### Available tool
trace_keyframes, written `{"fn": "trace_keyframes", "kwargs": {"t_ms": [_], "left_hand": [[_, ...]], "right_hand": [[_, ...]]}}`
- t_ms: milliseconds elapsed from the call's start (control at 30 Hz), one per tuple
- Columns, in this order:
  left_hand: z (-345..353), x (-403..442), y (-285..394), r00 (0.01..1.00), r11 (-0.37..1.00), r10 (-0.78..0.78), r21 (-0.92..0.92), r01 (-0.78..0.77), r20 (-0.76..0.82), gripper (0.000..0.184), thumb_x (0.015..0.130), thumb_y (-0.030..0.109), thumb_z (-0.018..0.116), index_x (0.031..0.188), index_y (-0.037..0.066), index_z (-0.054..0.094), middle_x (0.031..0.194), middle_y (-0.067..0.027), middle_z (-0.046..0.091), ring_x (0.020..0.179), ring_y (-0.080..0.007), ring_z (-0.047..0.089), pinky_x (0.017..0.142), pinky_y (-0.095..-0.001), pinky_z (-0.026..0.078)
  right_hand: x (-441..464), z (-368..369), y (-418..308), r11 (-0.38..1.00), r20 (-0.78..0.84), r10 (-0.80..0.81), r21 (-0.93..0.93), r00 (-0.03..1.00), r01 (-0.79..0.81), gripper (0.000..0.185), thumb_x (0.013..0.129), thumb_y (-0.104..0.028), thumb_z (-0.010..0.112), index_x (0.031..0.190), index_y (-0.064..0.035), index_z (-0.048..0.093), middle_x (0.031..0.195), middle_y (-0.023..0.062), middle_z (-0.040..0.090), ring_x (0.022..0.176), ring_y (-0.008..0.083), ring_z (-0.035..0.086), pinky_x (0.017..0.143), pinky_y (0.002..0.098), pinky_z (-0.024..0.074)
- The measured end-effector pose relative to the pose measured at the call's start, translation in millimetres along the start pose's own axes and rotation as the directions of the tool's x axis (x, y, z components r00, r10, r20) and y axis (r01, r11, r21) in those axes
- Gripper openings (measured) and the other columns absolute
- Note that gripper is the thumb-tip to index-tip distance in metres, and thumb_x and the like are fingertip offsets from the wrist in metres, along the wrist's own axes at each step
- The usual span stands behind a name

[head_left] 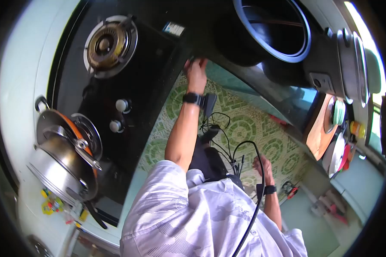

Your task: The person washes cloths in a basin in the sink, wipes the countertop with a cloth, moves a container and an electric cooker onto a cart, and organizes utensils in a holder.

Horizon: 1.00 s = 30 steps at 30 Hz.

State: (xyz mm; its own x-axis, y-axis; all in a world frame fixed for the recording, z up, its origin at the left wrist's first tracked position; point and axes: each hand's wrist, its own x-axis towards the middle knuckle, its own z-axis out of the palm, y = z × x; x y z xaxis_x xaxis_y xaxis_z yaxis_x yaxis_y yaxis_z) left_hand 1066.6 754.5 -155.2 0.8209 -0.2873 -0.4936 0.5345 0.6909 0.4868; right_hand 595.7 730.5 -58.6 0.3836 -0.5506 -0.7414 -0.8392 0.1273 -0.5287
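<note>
My left hand point(196, 70) reaches forward to the counter's corner beside the black gas cooktop point(154, 70). Its fingers are bent together at the dark edge; what they grip, if anything, is lost in shadow. A black strap with a small box point(194, 99) sits on that wrist. Lower down on the right, my right hand point(264, 166) hangs over the floor with its fingers loosely bent and apart, holding nothing that I can see. Another dark wrist strap point(270, 189) is on that arm. Closest to the right hand runs a black cable point(257, 188), passing over my shirt.
The cooktop has a brass burner point(105, 44) and two knobs point(122, 106). A steel pot point(55, 169) and pans stand over its other burner. A large dark pot point(302, 25) stands at upper right, near a wooden board point(321, 126). Cables dangle above the green patterned floor point(244, 124).
</note>
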Motion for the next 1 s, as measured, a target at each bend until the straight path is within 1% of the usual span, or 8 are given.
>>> {"fn": "trace_keyframes", "kwargs": {"t_ms": [33, 67, 133, 200, 433, 633, 800, 1000], "left_hand": [[-22.1, 31.0, -23.0, 1.0, 1.0, 0.018, -0.02, -0.019, -0.025, 0.015, 0.084, -0.002, 0.051, 0.098, 0.003, 0.053, 0.098, -0.0101, 0.059, 0.095, -0.0241, 0.058, 0.085, -0.0386, 0.047], [-63.5, 68.1, -58.5, 0.901, 0.691, 0.391, 0.587, -0.421, 0.185, 0.022, 0.082, -0.003, 0.053, 0.104, 0.002, 0.051, 0.099, -0.0103, 0.059, 0.09, -0.0212, 0.058, 0.083, -0.0352, 0.048], [-67.3, 69.0, -72.6, 0.698, -0.043, 0.493, 0.816, -0.577, 0.519, 0.031, 0.081, -0.004, 0.054, 0.11, 0.001, 0.048, 0.1, -0.0106, 0.058, 0.086, -0.0182, 0.058, 0.081, -0.0319, 0.048], [17.4, 16.4, -41.4, 0.814, 0.781, 0.579, 0.321, -0.536, -0.051, 0.023, 0.082, 0.0, 0.054, 0.104, -0.001, 0.052, 0.096, -0.008, 0.06, 0.082, -0.0166, 0.057, 0.076, -0.0285, 0.047], [31.0, -96.0, -136.5, 0.93, 0.721, 0.366, 0.644, -0.256, -0.04, 0.02, 0.078, -0.002, 0.05, 0.095, 0.001, 0.06, 0.073, -0.0115, 0.062, 0.065, -0.0201, 0.056, 0.063, -0.0321, 0.045], [23.0, -79.2, -112.6, 0.92, 0.616, 0.386, 0.725, -0.31, 0.065, 0.014, 0.075, 0.0, 0.052, 0.086, 0.001, 0.061, 0.079, -0.0219, 0.062, 0.074, -0.0382, 0.06, 0.065, -0.0375, 0.047], [27.9, 2.7, -35.1, 0.748, 0.626, 0.66, 0.604, -0.494, -0.071, 0.016, 0.074, -0.002, 0.052, 0.085, -0.001, 0.064, 0.082, -0.0171, 0.066, 0.075, -0.0254, 0.063, 0.069, -0.0375, 0.048], [27.1, -26.6, -100.9, 0.739, 0.586, 0.672, 0.649, -0.485, -0.054, 0.013, 0.075, -0.001, 0.055, 0.086, -0.003, 0.062, 0.085, -0.0197, 0.064, 0.078, -0.032, 0.061, 0.071, -0.0381, 0.047]], "right_hand": [[1.8, -4.6, 16.6, 1.0, 0.018, 0.002, -0.024, 1.0, -0.001, 0.011, 0.086, -0.006, 0.051, 0.091, 0.0018, 0.057, 0.07, 0.0068, 0.06, 0.063, 0.0129, 0.06, 0.058, 0.0282, 0.0501], [4.9, -15.5, 16.1, 0.999, 0.026, -0.001, -0.035, 1.0, 0.002, 0.011, 0.086, -0.006, 0.051, 0.091, 0.0016, 0.057, 0.07, 0.0065, 0.06, 0.063, 0.0126, 0.06, 0.058, 0.0274, 0.05], [-1.0, -11.9, 42.2, 0.995, 0.129, 0.064, -0.083, 0.99, -0.053, 0.013, 0.088, -0.006, 0.05, 0.095, 0.0022, 0.057, 0.075, 0.0083, 0.061, 0.065, 0.0144, 0.061, 0.06, 0.0276, 0.0508], [-1.6, -17.7, 48.6, 0.995, 0.192, 0.101, -0.037, 0.976, -0.096, 0.014, 0.089, -0.007, 0.049, 0.098, 0.0024, 0.056, 0.08, 0.0089, 0.062, 0.066, 0.0153, 0.062, 0.061, 0.0277, 0.0514], [-30.3, -52.7, 72.6, 0.986, 0.177, 0.145, 0.061, 0.973, -0.158, 0.014, 0.088, -0.011, 0.049, 0.087, 0.001, 0.055, 0.07, 0.0031, 0.055, 0.059, 0.0105, 0.052, 0.056, 0.0258, 0.0461], [-14.7, -83.7, 78.5, 0.976, 0.256, 0.217, -0.062, 0.942, -0.208, 0.017, 0.088, -0.014, 0.052, 0.092, 0.0016, 0.057, 0.072, 0.0063, 0.06, 0.064, 0.0142, 0.059, 0.06, 0.0277, 0.0498], [-4.5, -74.9, 43.6, 0.987, 0.14, 0.134, -0.11, 0.981, -0.119, 0.023, 0.09, -0.022, 0.055, 0.093, 0.0007, 0.058, 0.077, 0.0067, 0.063, 0.067, 0.0136, 0.061, 0.063, 0.0272, 0.0509], [-13.3, -45.0, 75.6, 0.99, 0.156, 0.082, 0.104, 0.984, -0.099, 0.023, 0.089, -0.025, 0.057, 0.091, -0.0027, 0.058, 0.076, 0.0032, 0.061, 0.069, 0.0114, 0.059, 0.062, 0.0253, 0.0479]]}}
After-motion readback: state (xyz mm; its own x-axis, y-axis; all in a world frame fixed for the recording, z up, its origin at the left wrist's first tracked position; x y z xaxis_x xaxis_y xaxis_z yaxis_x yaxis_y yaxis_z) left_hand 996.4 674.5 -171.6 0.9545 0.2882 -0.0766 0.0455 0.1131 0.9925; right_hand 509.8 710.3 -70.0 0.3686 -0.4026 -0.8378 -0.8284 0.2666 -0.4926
